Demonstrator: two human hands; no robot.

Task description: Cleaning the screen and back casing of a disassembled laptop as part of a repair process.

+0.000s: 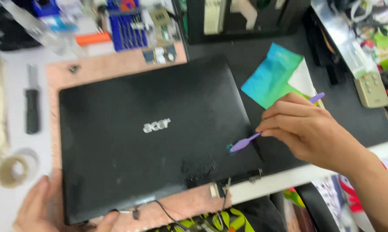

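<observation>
A black laptop lid [151, 137] lay flat on a pink mat [103, 71], a silver logo at its middle. The right hand [308, 129] pinched a purple pry tool [245, 142], its tip resting on the lid's right edge. The left hand [39, 208] gripped the lid's near left corner, thumb on top. Just right of the lid lay a teal pouch [271, 75], rectangular and tilted. A tape roll [14, 169] and a black-handled knife [31, 107] sat left of the mat; a blue box [127, 28] stood behind.
</observation>
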